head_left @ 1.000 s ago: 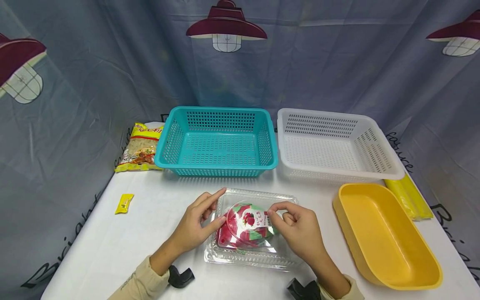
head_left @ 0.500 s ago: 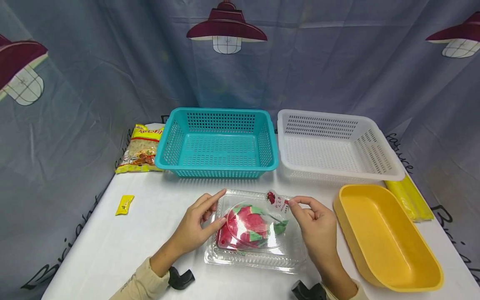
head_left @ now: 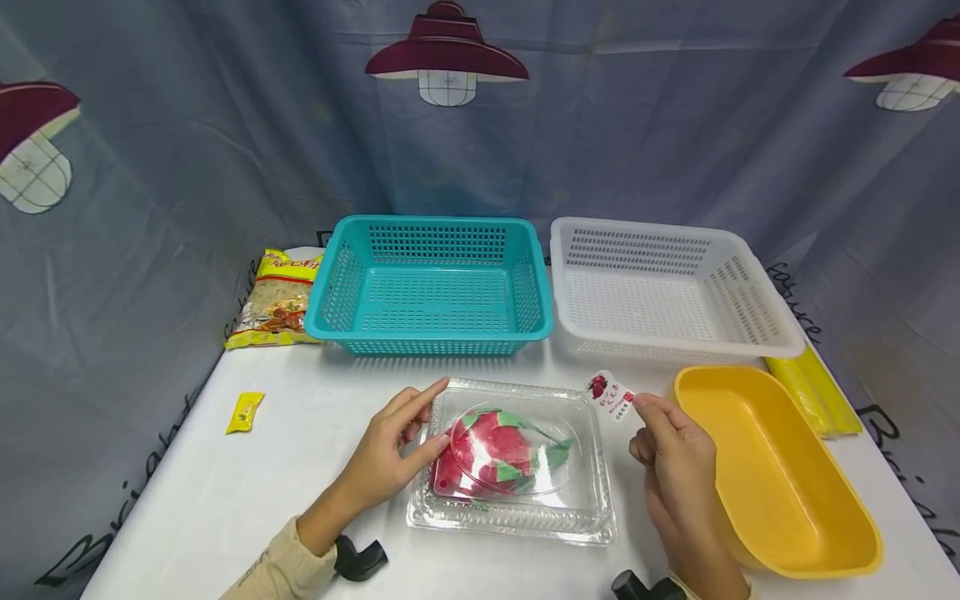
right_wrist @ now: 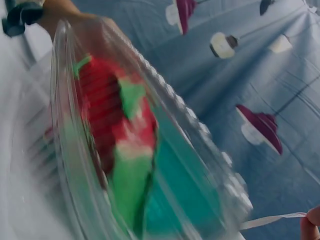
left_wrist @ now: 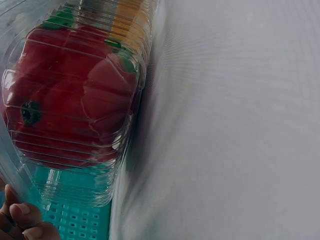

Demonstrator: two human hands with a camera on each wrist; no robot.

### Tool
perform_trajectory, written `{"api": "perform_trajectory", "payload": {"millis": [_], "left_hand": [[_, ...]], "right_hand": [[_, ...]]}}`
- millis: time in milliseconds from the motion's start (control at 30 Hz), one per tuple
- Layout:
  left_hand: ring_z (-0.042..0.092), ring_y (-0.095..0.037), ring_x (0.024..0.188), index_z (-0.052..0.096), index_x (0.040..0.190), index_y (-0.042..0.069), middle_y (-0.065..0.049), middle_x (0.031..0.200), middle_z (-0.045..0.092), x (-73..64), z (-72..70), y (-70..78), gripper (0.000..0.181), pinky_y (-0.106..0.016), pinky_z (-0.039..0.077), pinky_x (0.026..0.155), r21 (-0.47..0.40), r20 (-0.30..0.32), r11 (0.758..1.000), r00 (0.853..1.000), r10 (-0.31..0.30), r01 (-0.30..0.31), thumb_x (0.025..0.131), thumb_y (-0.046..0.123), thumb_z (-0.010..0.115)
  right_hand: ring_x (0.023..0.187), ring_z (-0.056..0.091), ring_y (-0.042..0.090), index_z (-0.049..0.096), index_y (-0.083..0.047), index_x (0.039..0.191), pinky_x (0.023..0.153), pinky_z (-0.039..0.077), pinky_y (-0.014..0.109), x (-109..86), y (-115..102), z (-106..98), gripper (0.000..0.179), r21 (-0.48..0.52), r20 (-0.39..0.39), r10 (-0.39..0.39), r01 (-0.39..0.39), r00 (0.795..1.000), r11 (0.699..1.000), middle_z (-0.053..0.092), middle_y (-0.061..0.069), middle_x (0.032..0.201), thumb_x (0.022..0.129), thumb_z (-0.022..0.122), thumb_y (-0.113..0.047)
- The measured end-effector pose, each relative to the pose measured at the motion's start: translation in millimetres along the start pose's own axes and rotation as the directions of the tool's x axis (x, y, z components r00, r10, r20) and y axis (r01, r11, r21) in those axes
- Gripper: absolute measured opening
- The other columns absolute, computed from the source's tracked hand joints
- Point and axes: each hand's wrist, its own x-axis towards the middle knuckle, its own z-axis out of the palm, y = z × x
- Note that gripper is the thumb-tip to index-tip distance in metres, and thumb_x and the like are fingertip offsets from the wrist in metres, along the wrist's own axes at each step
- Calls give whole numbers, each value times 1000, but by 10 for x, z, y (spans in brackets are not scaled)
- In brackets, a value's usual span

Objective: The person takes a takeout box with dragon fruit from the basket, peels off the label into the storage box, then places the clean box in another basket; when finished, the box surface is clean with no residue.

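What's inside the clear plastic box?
The clear plastic box has one red fruit with green tips inside. It looks like a dragon fruit. Its underside is hidden beneath it, and the left hand covers a bit of the box's left edge in the head view.

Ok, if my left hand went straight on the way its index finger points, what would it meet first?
Most likely the teal basket: the left hand reaches the far edge of the clear box, its index finger pointing toward the right half of the basket's front wall. Fingertip height is hard to judge.
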Motion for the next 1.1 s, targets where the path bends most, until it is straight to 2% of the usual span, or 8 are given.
{"api": "perform_trajectory", "payload": {"millis": [267,533,633,700,767,900,967,1100], "left_hand": [[44,-16,70,51,151,9,-5,94,50,-1,6,2,63,-27,39,57,0,-7,1000,1000,-19,19,92,14,74],[44,-15,70,51,151,10,-6,94,50,1,-1,-9,64,-26,39,57,1,-6,1000,1000,-17,17,92,14,74],[43,-15,70,51,151,9,-6,94,50,-3,-11,-12,64,-26,39,57,-1,-6,1000,1000,-16,16,92,13,74],[43,-14,70,51,151,8,-5,94,50,-16,-16,-9,64,-27,39,57,-3,-4,1000,1000,-16,16,91,13,74],[43,-15,70,51,150,7,-4,94,50,-32,-19,-4,63,-27,39,56,-6,-3,1000,1000,-18,18,91,12,74],[43,-15,70,51,151,8,-2,94,49,-42,-15,3,64,-28,39,57,-10,4,1000,1000,-22,22,92,12,74],[43,-14,70,50,151,9,-3,94,49,-31,-9,3,64,-28,39,57,-10,7,1000,1000,-19,19,92,13,74],[43,-14,70,50,151,9,-6,94,50,-18,-7,2,64,-27,39,57,-13,8,1000,1000,-16,16,92,12,74]], "right_hand": [[56,24,21,74,-2,96,54,23,35,88,-228,-407,13,-4,-86,28,-28,996,1000,38,1,60,95,74,-16],[57,21,24,74,-9,101,51,26,33,190,-361,-931,14,108,-174,170,-153,970,982,27,4,63,94,76,-22],[58,30,22,74,-14,103,52,34,30,229,-372,-1070,22,-12,-253,177,-186,951,982,32,3,63,91,79,-31],[59,36,21,75,-18,105,55,40,27,245,-364,-1145,25,-179,-316,144,-208,938,962,38,2,62,90,79,-37],[58,40,19,76,-18,108,53,41,26,254,-348,-1207,32,-407,-358,88,-240,930,881,42,1,60,90,77,-45],[49,39,18,73,-11,117,42,32,29,250,-310,-1322,50,-809,-277,-63,-198,959,553,41,3,55,93,70,-55],[46,36,18,73,-5,118,39,27,30,247,-305,-1381,53,-923,-153,-151,-87,977,374,39,4,55,96,67,-53],[48,36,19,74,1,110,43,27,27,236,-305,-1491,40,-988,92,-212,115,973,103,39,3,57,99,67,-37]]}}
